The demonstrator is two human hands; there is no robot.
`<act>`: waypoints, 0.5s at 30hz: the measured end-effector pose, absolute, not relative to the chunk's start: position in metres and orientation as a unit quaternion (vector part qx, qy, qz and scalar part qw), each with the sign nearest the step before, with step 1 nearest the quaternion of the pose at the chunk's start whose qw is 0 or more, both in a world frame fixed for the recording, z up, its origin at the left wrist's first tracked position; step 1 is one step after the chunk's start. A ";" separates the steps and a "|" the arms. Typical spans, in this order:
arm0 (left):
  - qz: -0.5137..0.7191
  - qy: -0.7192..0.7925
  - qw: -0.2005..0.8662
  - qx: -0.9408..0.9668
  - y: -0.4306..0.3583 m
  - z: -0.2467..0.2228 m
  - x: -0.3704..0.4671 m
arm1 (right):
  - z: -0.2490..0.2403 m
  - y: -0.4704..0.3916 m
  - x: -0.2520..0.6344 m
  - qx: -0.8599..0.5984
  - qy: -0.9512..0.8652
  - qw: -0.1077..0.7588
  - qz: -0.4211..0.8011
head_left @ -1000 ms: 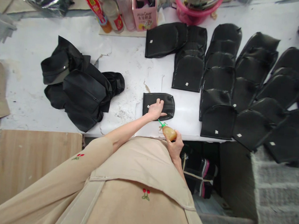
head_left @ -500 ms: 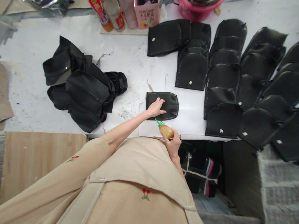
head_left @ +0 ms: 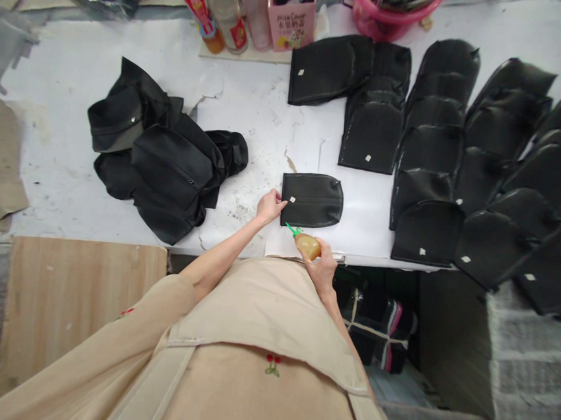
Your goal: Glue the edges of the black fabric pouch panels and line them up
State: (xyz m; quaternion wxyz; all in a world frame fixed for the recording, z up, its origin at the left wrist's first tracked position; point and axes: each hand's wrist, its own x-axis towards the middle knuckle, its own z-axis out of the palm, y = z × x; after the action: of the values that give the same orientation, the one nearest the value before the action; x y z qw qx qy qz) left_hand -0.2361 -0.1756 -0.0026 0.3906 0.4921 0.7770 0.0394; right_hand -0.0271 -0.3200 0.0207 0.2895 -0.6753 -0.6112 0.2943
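Observation:
A flat black piece [head_left: 315, 202], rounded at its right end and with a small white tag near its left edge, lies on the white table. My left hand [head_left: 270, 207] is at that left edge, its fingers closed on it. My right hand [head_left: 323, 266] is wrapped round a squeeze bottle [head_left: 308, 246] of amber liquid, whose green nozzle points up and left, close to the lower left corner of the piece.
Loose black pieces [head_left: 169, 165] are heaped at the left. Overlapping rows of black pieces [head_left: 431, 149] cover the right side. Bottles, a pink box [head_left: 290, 25] and a pink basket [head_left: 382, 25] stand at the back. A wooden board [head_left: 81, 312] is at the lower left.
My left hand has moved left from the middle of the black piece to its left edge, uncovering the white tag. My right hand still holds the bottle. The view has shifted slightly.

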 end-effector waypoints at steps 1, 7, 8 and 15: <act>0.042 0.777 0.405 0.481 -0.175 -0.004 -0.236 | 0.020 -0.319 -0.028 -0.671 -0.615 0.290 0.297; 0.079 0.776 0.488 0.393 -0.173 -0.007 -0.235 | 0.021 -0.309 -0.034 -0.660 -0.603 0.290 0.340; 0.087 0.775 0.494 0.384 -0.172 -0.006 -0.234 | 0.022 -0.307 -0.034 -0.664 -0.589 0.290 0.357; 0.074 0.781 0.526 0.328 -0.171 0.018 -0.234 | 0.033 -0.303 -0.027 -0.648 -0.303 0.355 0.601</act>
State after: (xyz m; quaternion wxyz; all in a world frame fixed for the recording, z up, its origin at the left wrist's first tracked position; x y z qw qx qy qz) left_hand -0.2339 -0.1713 0.0182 0.5260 0.3279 0.7812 0.0745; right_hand -0.0269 -0.3030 0.0326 0.3554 -0.6482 -0.3029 0.6014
